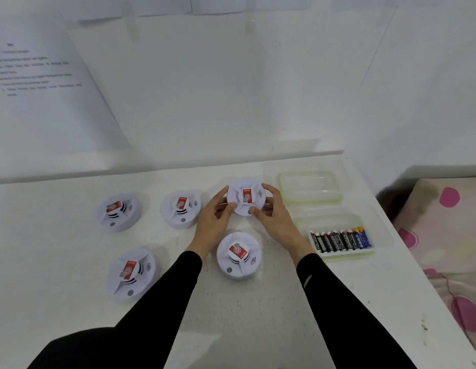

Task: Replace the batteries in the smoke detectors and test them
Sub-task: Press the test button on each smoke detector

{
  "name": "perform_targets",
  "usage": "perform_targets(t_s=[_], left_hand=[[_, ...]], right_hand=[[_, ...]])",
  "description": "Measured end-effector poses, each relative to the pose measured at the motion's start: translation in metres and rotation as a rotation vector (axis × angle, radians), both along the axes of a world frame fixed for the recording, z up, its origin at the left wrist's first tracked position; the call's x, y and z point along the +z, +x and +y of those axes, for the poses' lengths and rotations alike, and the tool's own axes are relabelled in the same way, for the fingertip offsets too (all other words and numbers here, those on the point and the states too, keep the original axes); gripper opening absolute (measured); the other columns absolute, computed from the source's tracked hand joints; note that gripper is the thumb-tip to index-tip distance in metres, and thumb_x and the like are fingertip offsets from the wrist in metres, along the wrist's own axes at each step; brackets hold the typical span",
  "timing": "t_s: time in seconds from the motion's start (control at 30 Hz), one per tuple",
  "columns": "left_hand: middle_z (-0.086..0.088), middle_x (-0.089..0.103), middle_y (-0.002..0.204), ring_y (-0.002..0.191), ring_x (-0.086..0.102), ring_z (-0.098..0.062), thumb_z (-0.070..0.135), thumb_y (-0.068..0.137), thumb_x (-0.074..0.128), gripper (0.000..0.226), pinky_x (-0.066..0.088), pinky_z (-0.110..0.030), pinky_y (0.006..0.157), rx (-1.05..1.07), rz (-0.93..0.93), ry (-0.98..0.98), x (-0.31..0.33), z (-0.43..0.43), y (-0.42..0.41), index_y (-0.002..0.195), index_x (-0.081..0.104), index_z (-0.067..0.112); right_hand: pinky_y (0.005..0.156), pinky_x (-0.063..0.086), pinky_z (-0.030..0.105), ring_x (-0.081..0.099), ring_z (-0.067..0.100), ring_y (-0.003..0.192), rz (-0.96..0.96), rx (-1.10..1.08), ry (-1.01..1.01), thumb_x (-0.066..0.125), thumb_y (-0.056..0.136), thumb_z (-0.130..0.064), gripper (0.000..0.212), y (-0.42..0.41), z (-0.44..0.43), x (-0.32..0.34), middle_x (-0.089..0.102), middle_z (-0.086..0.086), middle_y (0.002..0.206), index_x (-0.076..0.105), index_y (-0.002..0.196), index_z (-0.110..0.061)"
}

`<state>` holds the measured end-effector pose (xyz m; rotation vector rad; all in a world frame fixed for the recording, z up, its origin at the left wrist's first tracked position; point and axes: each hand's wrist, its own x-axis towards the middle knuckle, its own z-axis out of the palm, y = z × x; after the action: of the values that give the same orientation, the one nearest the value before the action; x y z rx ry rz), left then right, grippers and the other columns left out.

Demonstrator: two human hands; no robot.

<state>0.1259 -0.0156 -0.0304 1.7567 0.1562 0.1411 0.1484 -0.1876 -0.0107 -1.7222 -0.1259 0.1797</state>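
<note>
Several round white smoke detectors with red labels lie on the white table. Both hands grip the far one, the held smoke detector (246, 196): my left hand (214, 219) clasps its left rim and my right hand (274, 217) its right rim, thumbs on the near edge. Another detector (239, 255) lies just below, between my forearms. Two more sit to the left, a middle detector (181, 208) and a far-left detector (119, 211), with a near-left detector (131, 272) closer to me. A clear tray (346, 259) on the right holds a row of batteries (340, 239).
An empty clear container (313, 186) stands behind the battery tray. A printed sheet (42, 83) hangs on the wall at left. The table's right edge (423, 275) borders a pink-spotted fabric (450, 235). The wall rises right behind the table.
</note>
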Motion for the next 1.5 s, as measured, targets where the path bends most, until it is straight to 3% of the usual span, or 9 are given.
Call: perform_targets(t_s=[0.8, 1.0, 1.3, 1.5], left_hand=[[0.006, 0.065, 0.12, 0.1, 0.061, 0.017, 0.018, 0.099, 0.06, 0.046, 0.048, -0.008, 0.082, 0.002, -0.006, 0.026, 0.0049, -0.0022, -0.0034, 0.144, 0.049, 0.02], [0.002, 0.066, 0.124, 0.101, 0.061, 0.016, 0.021, 0.099, 0.061, 0.048, 0.048, -0.008, 0.083, 0.006, 0.003, 0.028, 0.0031, -0.0011, -0.0025, 0.145, 0.049, 0.022], [0.003, 0.067, 0.126, 0.109, 0.062, 0.007, 0.025, 0.099, 0.061, 0.049, 0.05, -0.015, 0.093, -0.009, 0.017, 0.025, 0.0001, 0.0011, -0.0004, 0.146, 0.049, 0.026], [0.007, 0.066, 0.123, 0.105, 0.06, 0.015, 0.024, 0.099, 0.06, 0.048, 0.049, -0.011, 0.091, 0.002, 0.017, 0.042, 0.0014, 0.0, -0.0013, 0.145, 0.049, 0.026]], right_hand=[[0.073, 0.046, 0.007, 0.059, 0.007, 0.092, 0.01, 0.006, -0.006, 0.066, 0.09, -0.014, 0.06, 0.0002, -0.0001, 0.0001, 0.061, 0.003, 0.116, 0.036, 0.139, -0.028], [0.086, 0.049, 0.022, 0.062, 0.012, 0.103, 0.066, 0.027, 0.025, 0.058, 0.096, -0.031, 0.039, 0.0012, -0.0054, 0.0009, 0.064, -0.003, 0.117, 0.043, 0.13, -0.043], [0.08, 0.045, 0.016, 0.061, 0.003, 0.098, 0.07, 0.001, 0.001, 0.047, 0.101, -0.023, 0.032, 0.0, -0.0061, 0.0037, 0.065, -0.005, 0.111, 0.043, 0.125, -0.042], [0.084, 0.045, 0.019, 0.061, 0.005, 0.1, 0.066, -0.003, -0.009, 0.048, 0.1, -0.023, 0.032, 0.0003, -0.0066, 0.0026, 0.066, -0.006, 0.11, 0.044, 0.127, -0.04]])
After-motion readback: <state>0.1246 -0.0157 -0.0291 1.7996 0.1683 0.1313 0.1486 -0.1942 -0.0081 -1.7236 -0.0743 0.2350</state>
